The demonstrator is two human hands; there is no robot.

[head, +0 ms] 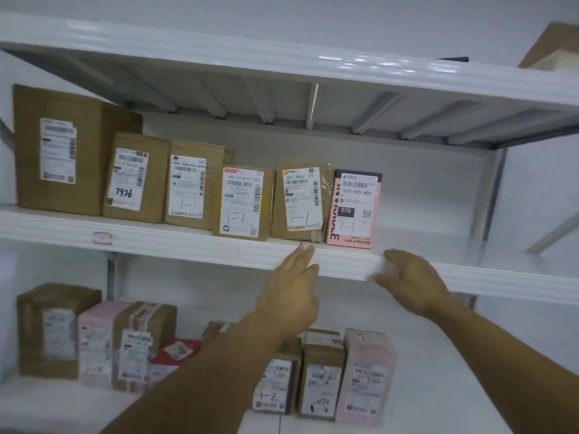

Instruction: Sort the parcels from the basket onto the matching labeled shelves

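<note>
reaching up toward the middle shelf with both bare arms. left grip flat and wide open, fingers straight and close together, tips at the shelf's front edge just below the brown parcel marked 507 p802 170; nothing held. right grip relaxed and open as well, fingers loosely spread against the same front edge, below and a little to the right of the pink parcel; nothing held. pink parcel upright at the right end of a row of six on this shelf, just beside that brown parcel, printed label reading 070-070-a80 with a handwritten 1-1. same 1-1 written on the three brown parcels to its left; 7936 on the second parcel from the left; largest box at the far left. small red tag on the shelf edge further left. on the lower shelf, more parcels, brown and pink, mostly blurred, one marked 1-2. on the top shelf, a cardboard box at the far right.
</note>
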